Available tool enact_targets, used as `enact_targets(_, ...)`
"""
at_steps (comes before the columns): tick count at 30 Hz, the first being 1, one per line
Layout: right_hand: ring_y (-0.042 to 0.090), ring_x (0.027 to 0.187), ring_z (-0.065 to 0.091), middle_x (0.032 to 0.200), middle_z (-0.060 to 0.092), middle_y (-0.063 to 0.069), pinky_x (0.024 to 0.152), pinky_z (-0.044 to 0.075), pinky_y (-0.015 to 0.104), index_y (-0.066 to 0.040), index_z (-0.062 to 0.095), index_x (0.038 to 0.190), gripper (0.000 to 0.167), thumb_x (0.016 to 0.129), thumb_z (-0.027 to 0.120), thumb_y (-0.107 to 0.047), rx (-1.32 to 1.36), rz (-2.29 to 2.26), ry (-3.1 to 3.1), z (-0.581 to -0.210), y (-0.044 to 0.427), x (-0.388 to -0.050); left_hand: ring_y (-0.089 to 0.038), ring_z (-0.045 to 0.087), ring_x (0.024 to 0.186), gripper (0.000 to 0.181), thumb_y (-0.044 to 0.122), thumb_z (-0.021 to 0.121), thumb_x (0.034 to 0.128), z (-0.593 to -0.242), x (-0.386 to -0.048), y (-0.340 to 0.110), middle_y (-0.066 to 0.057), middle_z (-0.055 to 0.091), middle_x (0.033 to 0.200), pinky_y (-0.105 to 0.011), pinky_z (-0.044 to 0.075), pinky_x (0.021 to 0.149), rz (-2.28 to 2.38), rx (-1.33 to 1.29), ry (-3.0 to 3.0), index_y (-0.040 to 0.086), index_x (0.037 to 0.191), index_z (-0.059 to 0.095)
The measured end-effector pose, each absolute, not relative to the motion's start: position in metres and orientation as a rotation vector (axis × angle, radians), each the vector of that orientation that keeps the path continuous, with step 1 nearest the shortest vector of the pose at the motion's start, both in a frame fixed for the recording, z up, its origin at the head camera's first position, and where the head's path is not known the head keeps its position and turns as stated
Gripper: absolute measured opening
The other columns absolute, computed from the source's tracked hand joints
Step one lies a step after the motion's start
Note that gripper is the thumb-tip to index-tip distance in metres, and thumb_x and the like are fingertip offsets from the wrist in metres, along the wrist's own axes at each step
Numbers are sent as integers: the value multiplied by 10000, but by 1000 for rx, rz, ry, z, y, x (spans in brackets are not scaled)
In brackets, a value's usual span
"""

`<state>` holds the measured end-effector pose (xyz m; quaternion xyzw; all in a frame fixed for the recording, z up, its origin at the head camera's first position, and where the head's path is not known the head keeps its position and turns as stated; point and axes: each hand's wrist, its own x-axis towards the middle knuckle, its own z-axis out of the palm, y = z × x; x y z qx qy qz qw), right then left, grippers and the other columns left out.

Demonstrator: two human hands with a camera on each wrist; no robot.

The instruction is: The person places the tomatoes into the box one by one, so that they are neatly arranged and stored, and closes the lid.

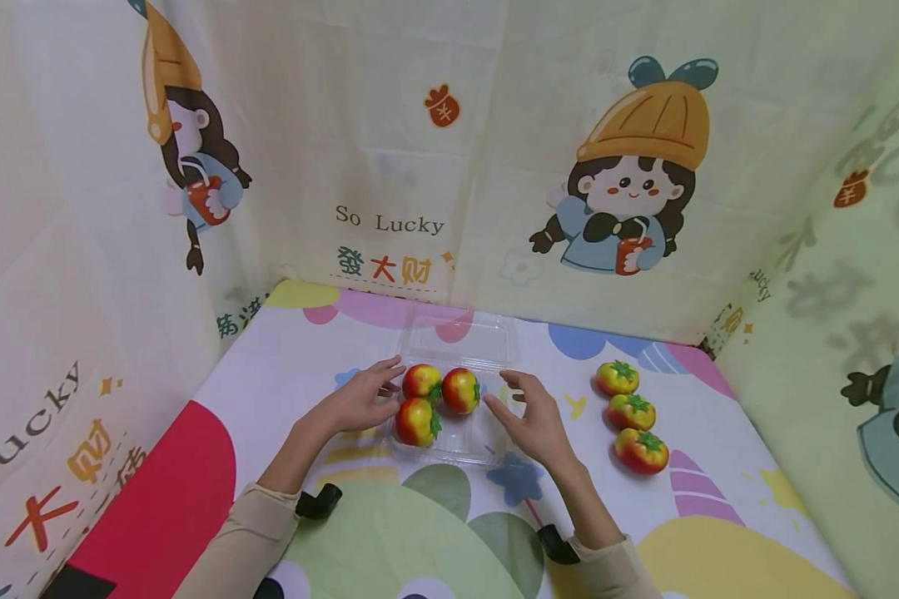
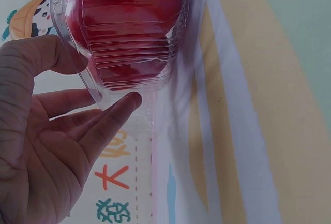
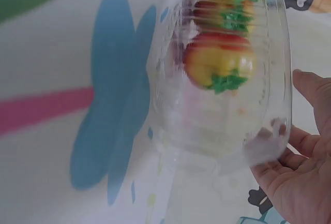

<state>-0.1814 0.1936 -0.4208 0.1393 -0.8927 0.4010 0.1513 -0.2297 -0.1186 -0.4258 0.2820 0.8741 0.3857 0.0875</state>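
A clear plastic container lies with its lid folded back, holding three red-yellow fruits with green leafy tops, two at the left and one in the middle. The left hand is at its left side; in the left wrist view, this hand has thumb and fingers spread at the container's rim and wall. At the right side is the right hand, fingers apart and loosely bent. In the right wrist view, the right hand stands close to the container's end; contact is unclear.
Three similar fruits stand in a row on the patterned tablecloth, right of the right hand. Printed cloth walls rise behind the table and at both sides.
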Motion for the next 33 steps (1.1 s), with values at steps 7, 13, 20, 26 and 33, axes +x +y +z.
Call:
enact_targets(7,399,1147,635,1290,652,188,959,558,537,7,623,1315,504,894,788,-216,359,1110,-2568,-420,207,-176,-327,665,1184,636,112,581,921,-426,-229,-119,-234,316,1630,-456,551,1000,1147,848,2608,-78,1508,429)
enact_targets(13,396,1156,634,1310,638,187,969,551,551,-3,607,1335,521,909,771,-253,280,1084,-2619,-419,220,-172,-330,658,1193,643,110,592,919,-427,-231,-119,-229,316,1632,-454,550,1002,1143,834,2607,-71,1513,426)
enact_targets(20,384,1158,634,1329,627,184,978,542,562,-17,597,1345,539,909,768,-285,234,1065,-2638,-421,233,-168,-325,659,1197,642,121,585,925,-429,-231,-119,-220,317,1634,-451,552,999,1131,838,2614,-61,1519,424)
enact_targets(26,423,1133,634,1276,652,216,954,553,562,18,616,1307,514,881,794,-207,287,1061,-2566,-427,243,-167,-324,660,1198,639,124,584,928,-428,-232,-119,-229,316,1632,-452,550,1003,1121,854,2622,-68,1517,422)
enact_targets(33,432,1135,627,1262,654,212,961,546,569,27,619,1297,498,880,794,-182,251,1067,-2565,-426,252,-162,-329,653,1211,641,112,578,933,-427,-231,-119,-233,298,1639,-472,535,1022,1129,853,2601,-71,1524,407)
